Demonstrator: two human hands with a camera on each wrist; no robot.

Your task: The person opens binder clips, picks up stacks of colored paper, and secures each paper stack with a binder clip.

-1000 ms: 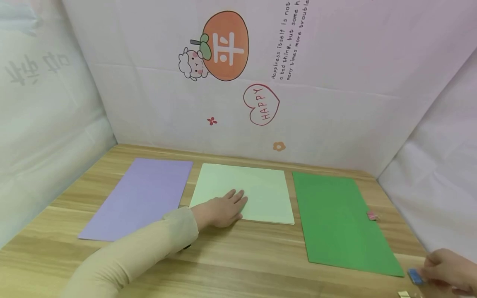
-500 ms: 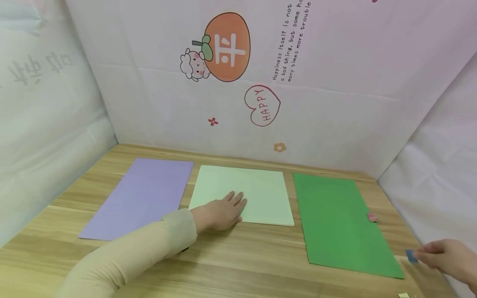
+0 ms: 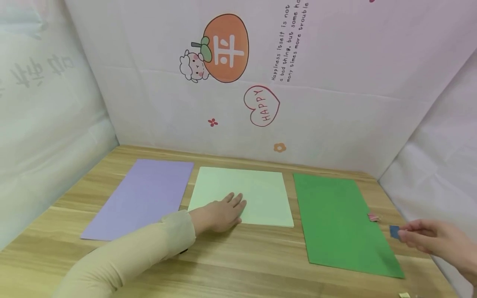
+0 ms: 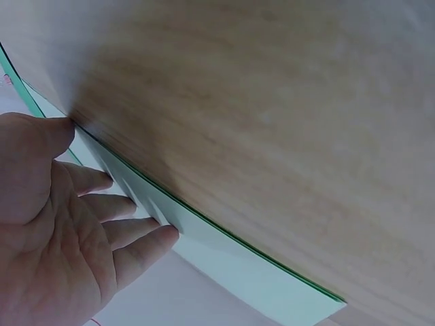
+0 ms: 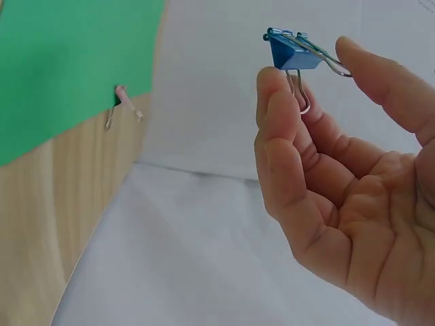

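Raised over the table at the right, my right hand [image 3: 437, 240] pinches a blue binder clip [image 3: 394, 231] by its wire handles. In the right wrist view the thumb is at one handle of the clip [image 5: 296, 54] and the fingers are at the other. Just left of that hand lies a dark green sheet [image 3: 337, 223], with a pink binder clip [image 3: 374, 217] on its right edge. My left hand [image 3: 223, 213] rests, fingers spread, on the near edge of a pale green stack of paper [image 3: 261, 192]. A green layer shows under the pale sheet in the left wrist view.
A purple sheet [image 3: 149, 194] lies on the left of the wooden table [image 3: 268, 265], partly behind my left sleeve. One small yellow object [image 3: 404, 295] sits at the bottom right edge of the view. White printed cloth [image 3: 328, 120] walls the table at the back and both sides.
My right hand has picked the blue binder clip off the table and carried it up and left, toward the dark green sheet's right edge. The left hand stays put on the pale paper.
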